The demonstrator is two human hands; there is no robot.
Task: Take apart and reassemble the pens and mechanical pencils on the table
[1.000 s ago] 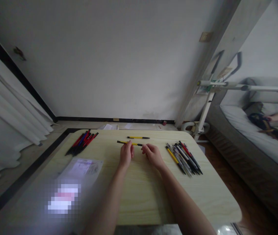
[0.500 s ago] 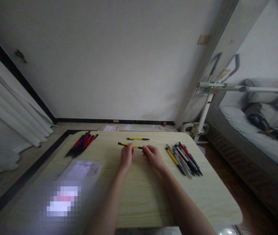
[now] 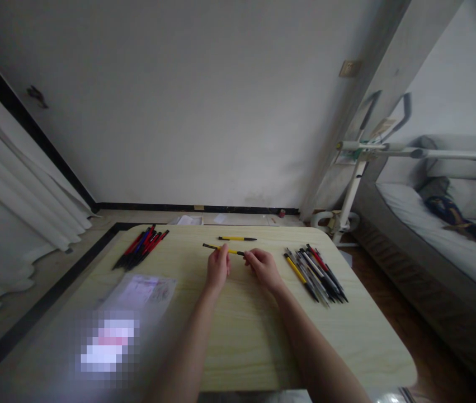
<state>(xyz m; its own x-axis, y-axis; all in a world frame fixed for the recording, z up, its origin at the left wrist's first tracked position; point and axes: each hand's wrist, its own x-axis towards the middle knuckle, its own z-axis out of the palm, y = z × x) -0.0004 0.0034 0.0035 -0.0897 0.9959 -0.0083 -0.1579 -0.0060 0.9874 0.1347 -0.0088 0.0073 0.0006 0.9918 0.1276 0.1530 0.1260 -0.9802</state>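
A yellow and black pen (image 3: 234, 252) is held level just above the table, between my two hands. My left hand (image 3: 218, 267) pinches its yellow barrel near the middle, leaving the black end sticking out to the left. With thumb and fingers closed, my right hand (image 3: 262, 265) grips the black tip at the other end. Behind them, a second yellow pen (image 3: 238, 238) lies crosswise on the wood-patterned table (image 3: 246, 336). On the right lies a pile of pens (image 3: 319, 274) in grey, white, black and red, with another yellow pen (image 3: 300, 276) at its left side.
A bundle of red, blue and black pens (image 3: 140, 248) lies at the table's left back. In front of it is a clear plastic bag (image 3: 145, 288), beside a bright pixelated patch. A white exercise frame (image 3: 353, 184) and a sofa (image 3: 414, 224) stand to the right, curtains (image 3: 19, 207) to the left.
Both hands keep nearly the same hold on the pen. The view has shifted very slightly. A blurred shape at the far right edge is gone.
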